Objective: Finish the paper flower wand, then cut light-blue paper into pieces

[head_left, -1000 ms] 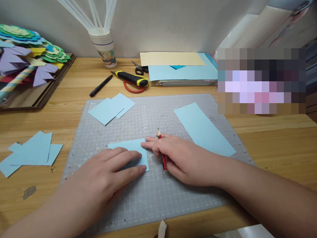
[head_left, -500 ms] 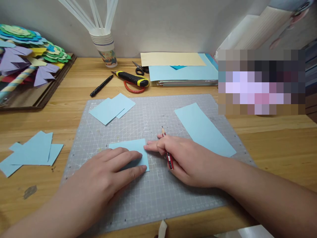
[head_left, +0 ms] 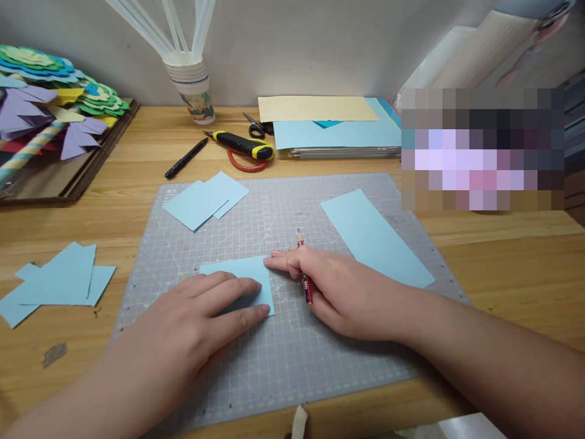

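Observation:
A light-blue paper piece (head_left: 237,266) lies on the grey cutting mat (head_left: 283,366), partly covered by my left hand (head_left: 205,317). The left fingers are spread and press flat on the paper, holding nothing else. My right hand (head_left: 336,289) is closed around a red and black pencil (head_left: 305,286), whose tip points away from me. The right fingertips touch the upper right corner of the paper. A long blue strip (head_left: 375,238) rests beyond the right hand. Two overlapping blue pieces (head_left: 194,204) lie at the mat's upper left.
More blue pieces (head_left: 59,277) lie on the table at left. Behind the mat are a black pen (head_left: 186,158), a yellow-black cutter (head_left: 242,145), scissors (head_left: 256,128), a paper stack (head_left: 338,135) and cups with straws (head_left: 194,91). Paper flowers (head_left: 55,110) fill the upper left.
My right hand has slid slightly up along the paper's right edge to its upper corner, and the pencil moved a little with it. The left hand stays in place.

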Demonstrator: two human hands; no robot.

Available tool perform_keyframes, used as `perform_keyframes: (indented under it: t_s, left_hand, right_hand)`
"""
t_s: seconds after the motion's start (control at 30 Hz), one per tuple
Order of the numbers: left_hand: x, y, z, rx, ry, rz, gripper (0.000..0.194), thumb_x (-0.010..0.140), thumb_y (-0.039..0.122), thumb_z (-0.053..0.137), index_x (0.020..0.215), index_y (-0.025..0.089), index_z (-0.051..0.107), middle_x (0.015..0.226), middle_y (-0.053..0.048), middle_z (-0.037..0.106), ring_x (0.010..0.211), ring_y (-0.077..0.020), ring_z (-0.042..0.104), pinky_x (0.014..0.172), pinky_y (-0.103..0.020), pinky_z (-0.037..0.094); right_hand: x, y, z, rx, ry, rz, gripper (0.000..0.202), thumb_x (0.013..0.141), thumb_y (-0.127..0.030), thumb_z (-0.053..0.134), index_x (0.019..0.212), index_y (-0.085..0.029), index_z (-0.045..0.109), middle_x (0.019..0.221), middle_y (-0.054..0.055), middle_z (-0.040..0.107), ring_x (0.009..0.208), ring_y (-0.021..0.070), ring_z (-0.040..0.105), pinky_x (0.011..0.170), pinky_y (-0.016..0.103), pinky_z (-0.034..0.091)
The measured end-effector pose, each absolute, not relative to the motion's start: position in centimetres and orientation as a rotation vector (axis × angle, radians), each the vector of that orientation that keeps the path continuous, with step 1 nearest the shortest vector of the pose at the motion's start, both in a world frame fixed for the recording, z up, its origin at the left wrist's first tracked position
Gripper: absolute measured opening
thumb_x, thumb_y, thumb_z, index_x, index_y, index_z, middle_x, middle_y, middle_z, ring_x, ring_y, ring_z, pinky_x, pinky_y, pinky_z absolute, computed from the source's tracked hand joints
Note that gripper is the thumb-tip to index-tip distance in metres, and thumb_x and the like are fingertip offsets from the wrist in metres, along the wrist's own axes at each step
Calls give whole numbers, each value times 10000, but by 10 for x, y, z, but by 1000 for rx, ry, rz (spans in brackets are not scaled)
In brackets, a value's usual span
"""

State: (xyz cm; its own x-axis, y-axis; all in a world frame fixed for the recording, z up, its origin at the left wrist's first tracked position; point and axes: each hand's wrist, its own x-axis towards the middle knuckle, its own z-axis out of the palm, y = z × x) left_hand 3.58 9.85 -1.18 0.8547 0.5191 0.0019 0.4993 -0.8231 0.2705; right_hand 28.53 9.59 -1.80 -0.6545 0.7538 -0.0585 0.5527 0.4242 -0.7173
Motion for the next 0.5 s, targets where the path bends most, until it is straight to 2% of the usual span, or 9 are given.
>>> perform_keyframes:
  t_s: [0.2,0.5]
  left_hand:
    - [35,98,-12,2783,764,109,369,933,176,398,1200,328,601,1213,-12,616,1026,-204,571,804,-335,456]
    - [34,98,-13,2779,765,93,363,943,191,395,1214,332,591,1222,-17,611,1043,-207,567,810,-340,461]
  right_hand:
    - [285,97,-18,-1139,-2411,1064,535,778,13,421,1304,-81,447,1185,142,614,1149,212,557,984,377,448]
    - [285,96,-17,-1139,-2392,1079,537,771,24,430,1283,-136,447,1209,133,614,1150,219,558,964,402,451]
